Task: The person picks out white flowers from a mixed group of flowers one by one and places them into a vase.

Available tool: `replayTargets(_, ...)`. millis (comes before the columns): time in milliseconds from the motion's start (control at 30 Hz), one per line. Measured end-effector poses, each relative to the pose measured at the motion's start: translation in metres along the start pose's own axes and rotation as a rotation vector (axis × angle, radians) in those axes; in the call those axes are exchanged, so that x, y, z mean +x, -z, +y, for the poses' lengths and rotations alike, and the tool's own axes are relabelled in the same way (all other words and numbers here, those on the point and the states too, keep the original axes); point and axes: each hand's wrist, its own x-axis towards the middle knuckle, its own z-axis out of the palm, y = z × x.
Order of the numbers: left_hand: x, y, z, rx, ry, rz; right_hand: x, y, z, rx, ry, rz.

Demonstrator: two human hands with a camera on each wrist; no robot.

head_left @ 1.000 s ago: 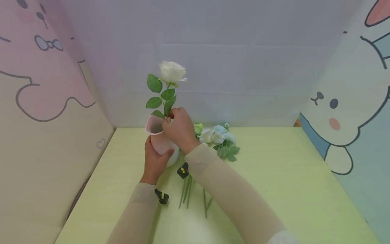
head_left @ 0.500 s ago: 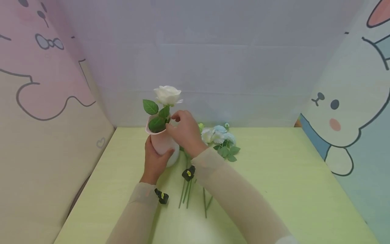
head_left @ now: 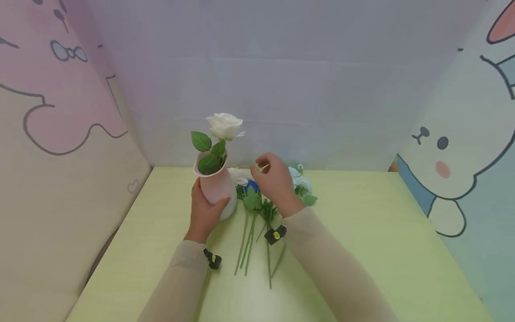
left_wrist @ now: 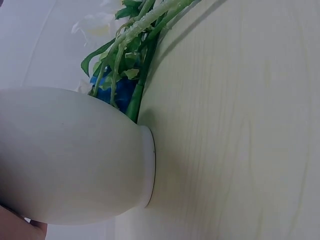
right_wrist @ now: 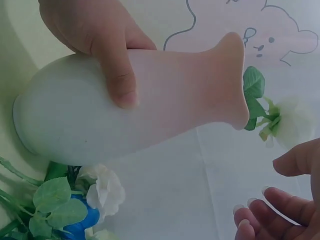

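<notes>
My left hand (head_left: pixel 202 213) grips a vase (head_left: pixel 216 187), pale pink at the neck and whitish below; the right wrist view shows the thumb across the vase (right_wrist: pixel 165 90). A white rose (head_left: pixel 224 126) with green leaves stands in the vase, its lower stem hidden inside. To the right, my right hand (head_left: pixel 277 182) is raised over the flowers on the table. Its fingers are loosely bent and hold nothing, as the right hand (right_wrist: pixel 287 200) shows in the right wrist view. The vase's foot (left_wrist: pixel 148 167) stands at the tabletop in the left wrist view.
Right of the vase lie a white flower (head_left: pixel 238 175), a blue flower (head_left: pixel 251 185) and pale blue flowers (head_left: pixel 302 183). Their green stems (head_left: pixel 245 250) point towards me on the yellow table (head_left: pixel 382 246). A pale backdrop (head_left: pixel 281 89) rises behind.
The white rose went down into the vase, and my right hand let go of it and moved right, over the lying flowers. The left hand kept its grip on the vase.
</notes>
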Motion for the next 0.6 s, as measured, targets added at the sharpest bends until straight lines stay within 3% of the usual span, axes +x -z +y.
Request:
replayTargets(400, -0.001, 0.0, 0.0, 0.005, 0.036, -0.015, -0.022, 0.001, 0.036, 0.085, -0.095, -0.004)
replayTargets(600, -0.001, 0.0, 0.004, -0.001, 0.043, -0.015, -0.04, -0.004, 0.06, 0.116, -0.077, 0.02)
